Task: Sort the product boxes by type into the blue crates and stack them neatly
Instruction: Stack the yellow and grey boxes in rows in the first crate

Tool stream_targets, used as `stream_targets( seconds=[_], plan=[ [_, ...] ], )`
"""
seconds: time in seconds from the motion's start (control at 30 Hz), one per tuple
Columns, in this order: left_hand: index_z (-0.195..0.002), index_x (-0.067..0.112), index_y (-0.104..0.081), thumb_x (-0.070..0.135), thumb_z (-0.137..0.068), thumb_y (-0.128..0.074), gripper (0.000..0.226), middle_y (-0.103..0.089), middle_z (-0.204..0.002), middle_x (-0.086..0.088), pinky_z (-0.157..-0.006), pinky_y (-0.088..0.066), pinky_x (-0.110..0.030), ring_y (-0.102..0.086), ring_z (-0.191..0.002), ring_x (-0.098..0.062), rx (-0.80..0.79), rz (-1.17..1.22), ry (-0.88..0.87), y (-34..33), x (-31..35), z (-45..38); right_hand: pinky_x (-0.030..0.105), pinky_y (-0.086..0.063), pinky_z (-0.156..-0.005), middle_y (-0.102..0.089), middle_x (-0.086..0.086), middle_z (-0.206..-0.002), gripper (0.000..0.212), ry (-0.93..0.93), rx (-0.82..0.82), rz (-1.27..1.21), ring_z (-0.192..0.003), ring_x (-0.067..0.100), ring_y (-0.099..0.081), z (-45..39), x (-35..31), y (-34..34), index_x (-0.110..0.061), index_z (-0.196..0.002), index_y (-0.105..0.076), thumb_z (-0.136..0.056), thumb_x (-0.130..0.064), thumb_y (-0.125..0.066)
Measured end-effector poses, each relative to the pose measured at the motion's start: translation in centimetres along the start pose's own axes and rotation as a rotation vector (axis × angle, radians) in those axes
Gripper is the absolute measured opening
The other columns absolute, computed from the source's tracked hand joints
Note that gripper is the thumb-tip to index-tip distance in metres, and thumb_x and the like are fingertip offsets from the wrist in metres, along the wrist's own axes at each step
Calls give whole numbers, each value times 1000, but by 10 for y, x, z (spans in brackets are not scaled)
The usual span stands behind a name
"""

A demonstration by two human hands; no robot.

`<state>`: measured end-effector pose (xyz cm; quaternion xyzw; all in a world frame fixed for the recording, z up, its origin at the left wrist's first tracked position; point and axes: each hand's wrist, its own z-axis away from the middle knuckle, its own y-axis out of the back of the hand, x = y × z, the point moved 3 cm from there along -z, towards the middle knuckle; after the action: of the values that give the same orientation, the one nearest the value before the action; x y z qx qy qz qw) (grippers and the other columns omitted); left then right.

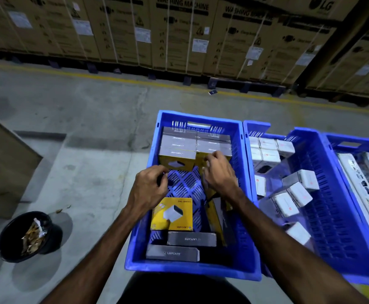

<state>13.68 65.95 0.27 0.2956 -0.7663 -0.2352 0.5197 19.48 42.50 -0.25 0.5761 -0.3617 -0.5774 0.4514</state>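
My right hand [219,174] touches the stacked yellow-and-grey boxes [195,145] at the blue crate's [248,268] far end; its fingertips are hidden. My left hand [150,186] hovers curled, seemingly holding nothing. Loose boxes [172,214] lie nearer me.

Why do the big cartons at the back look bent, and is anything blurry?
Head view: the wide-angle lens bows the washing machine cartons and yellow floor line; both hands are slightly motion-smeared; light is dim, with a bluish cast over the crates.
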Motion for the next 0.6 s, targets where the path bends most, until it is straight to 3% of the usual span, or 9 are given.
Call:
stream_targets(
  seconds=[0.13, 0.3, 0.43, 0.53, 0.6],
  plan=[
    [-95, 12, -76, 13, -89, -66, 12, -78, -91, -2, -72, -58, -36, -71, -79, -22, -6, 3, 14, 0, 2, -1, 45, -50, -95, -50, 20, -137, 53, -103, -79, 91, -122, 39, -56, 14, 19, 2, -8, -142, -48, -99, -37, -59],
    [-95, 13, -76, 13, -89, -67, 11, -78, -90, -2, -72, -57, -35, -70, -77, -22, -21, -3, 17, -1, 1, -2, 44, -47, -90, -70, 14, -115, 54, -155, -109, 201, -105, 36, -67, 16, 23, -5, -14, -127, -56, -98, -60, -49],
    [-94, 13, -76, 9, -90, -70, 9, -77, -88, -1, -70, -56, -34, -70, -76, -21, -19, -5, 19, 0, 1, -1, 40, -49, -86, -72, 9, -101, 45, -259, -82, 145, -98, 32, -69, 12, 16, 5, -14, -103, -66, -87, -56, -69],
    [-95, 14, -76, 9, -90, -71, 9, -78, -89, -1, -71, -57, -34, -70, -76, -20, -15, 6, 35, -1, -1, -1, 33, -51, -65, -68, 6, -79, 31, -318, -52, 0, -78, 30, -68, 9, 15, 21, -15, -74, -61, -75, -42, -76],
    [-95, 14, -76, 12, -91, -69, 8, -78, -90, -2, -71, -57, -37, -70, -77, -22, -18, 10, 34, -1, -2, -1, 31, -43, -58, -62, 4, -72, 28, -365, -30, -101, -69, 29, -60, 7, 19, 36, -13, -74, -61, -73, -38, -74]
  ],
)
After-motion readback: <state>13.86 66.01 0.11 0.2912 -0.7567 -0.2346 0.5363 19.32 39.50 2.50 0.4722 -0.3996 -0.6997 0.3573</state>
